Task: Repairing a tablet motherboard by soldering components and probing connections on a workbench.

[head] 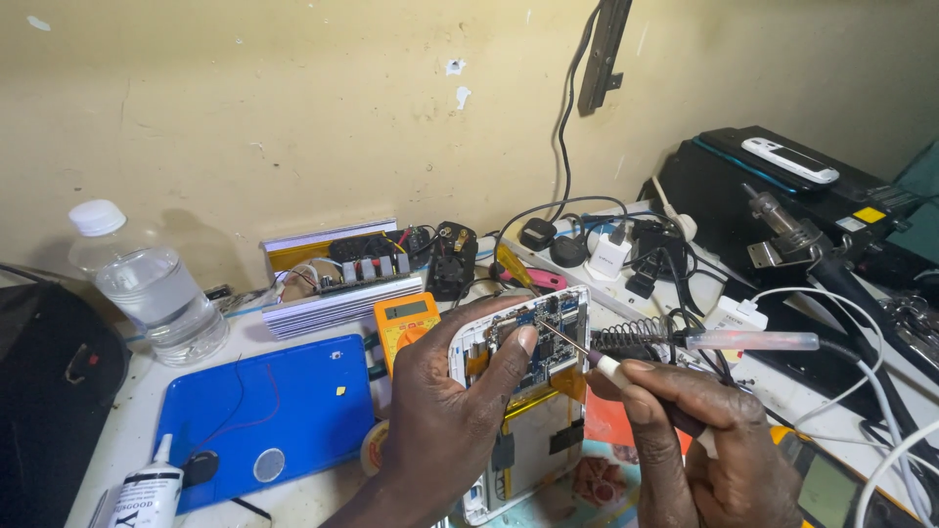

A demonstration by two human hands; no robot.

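opened white phone (528, 391), blue circuit board (543, 328) exposed

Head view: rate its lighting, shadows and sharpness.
Head view: soft, even light; the water bottle casts a faint shadow on the wall; the left hand and opened device are sharp; the right hand holding the soldering iron is crisp; no harsh glare.
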